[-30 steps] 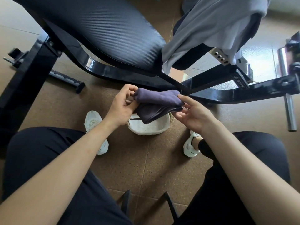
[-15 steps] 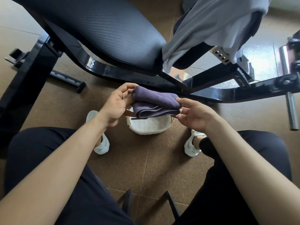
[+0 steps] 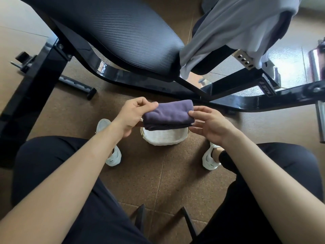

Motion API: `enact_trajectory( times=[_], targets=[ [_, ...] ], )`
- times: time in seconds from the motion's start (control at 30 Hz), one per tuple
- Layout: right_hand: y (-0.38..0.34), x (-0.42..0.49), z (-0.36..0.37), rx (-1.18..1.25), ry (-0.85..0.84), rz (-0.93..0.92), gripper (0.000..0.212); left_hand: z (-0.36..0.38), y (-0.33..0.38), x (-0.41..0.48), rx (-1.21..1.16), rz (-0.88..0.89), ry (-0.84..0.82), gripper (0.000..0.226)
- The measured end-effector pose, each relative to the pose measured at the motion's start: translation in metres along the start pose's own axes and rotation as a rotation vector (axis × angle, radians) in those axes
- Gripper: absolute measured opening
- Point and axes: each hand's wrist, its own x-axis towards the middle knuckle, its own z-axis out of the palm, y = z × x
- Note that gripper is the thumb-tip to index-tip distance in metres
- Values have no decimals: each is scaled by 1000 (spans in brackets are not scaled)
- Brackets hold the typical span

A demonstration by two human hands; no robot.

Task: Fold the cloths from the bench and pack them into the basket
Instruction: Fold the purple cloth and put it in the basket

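Purple cloth (image 3: 168,113) covers far rim of basket (image 3: 165,139)

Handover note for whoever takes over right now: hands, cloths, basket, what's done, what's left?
Left hand: pinches the left end of the folded purple cloth.
Right hand: pinches its right end, thumb on top.
The cloth is held over the white basket on the floor, not yet in it. The visible part of the basket holds nothing.
Done: purple cloth folded.
Left: lower it into the basket, then fold and pack the grey cloth draped over the bench.
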Motion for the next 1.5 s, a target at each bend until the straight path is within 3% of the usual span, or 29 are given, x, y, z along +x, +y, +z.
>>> enact_trajectory(
  times=[0.1, 0.33, 0.43, 0.57, 0.8, 0.97, 1.13, 1.3, 1.5],
  targets=[
    [2, 3, -2, -5, 8, -20, 24, -4, -2, 0, 76, 48, -36, 14],
    [2, 9, -1, -169, 29, -137, 41, -13, 3, -5, 285, 115, -261, 40],
    [2, 12, -1, -235, 48, -133, 35, -16, 4, -6, 322, 139, -298, 38],
    [3, 14, 2, -71, 8, -90, 34, -17, 4, -7, 274, 159, -279, 31],
    [-1, 19, -4, -562, -70, -239, 51, -17, 3, -4, 314, 158, -267, 31],
    [-2, 23, -10, -487, -141, -271, 45, -18, 1, -2, 285, 151, -252, 33],
    [-7, 13, -5, -477, -197, -363, 56, -20, -2, -2, 258, 150, -207, 33],
    [-11, 7, -3, -610, -270, -435, 32, -23, -8, 0, 141, 106, -148, 37],
    [10, 38, -1, -595, -216, -319, 28, -19, -35, 10, 189, 59, -88, 37]
  ],
)
